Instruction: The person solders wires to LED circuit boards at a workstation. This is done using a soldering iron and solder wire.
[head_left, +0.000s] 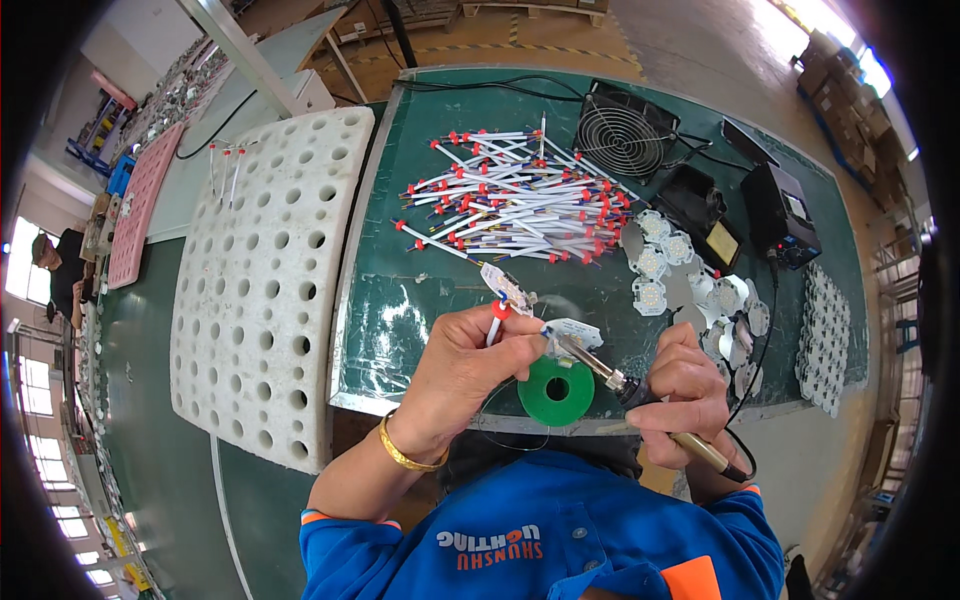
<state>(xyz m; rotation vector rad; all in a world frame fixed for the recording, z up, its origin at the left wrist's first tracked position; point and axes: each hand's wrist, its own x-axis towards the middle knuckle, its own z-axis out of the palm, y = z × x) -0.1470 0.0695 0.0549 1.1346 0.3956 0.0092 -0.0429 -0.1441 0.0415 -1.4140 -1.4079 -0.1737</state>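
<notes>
My right hand (685,395) is closed round the handle of a soldering iron (600,368). Its tip meets a small white circuit board (572,333) beside my left fingertips, and faint smoke hangs there. Between thumb and fingers of my left hand (465,365) is a white sleeved wire lead (497,322) with a red collar. Just beyond that hand is another white board (505,285) with small pale dots. Under the iron lies a green solder reel (557,400). Whether my left fingers also grip the board at the tip is hard to see.
A pile of red-collared wire leads (520,200) covers the table's far middle. Round boards (650,295) lie at right, near an iron stand (700,215), a black soldering station (780,215) and a fan (622,135). A white holed foam board (250,300) stands left; board panels (825,340) sit far right.
</notes>
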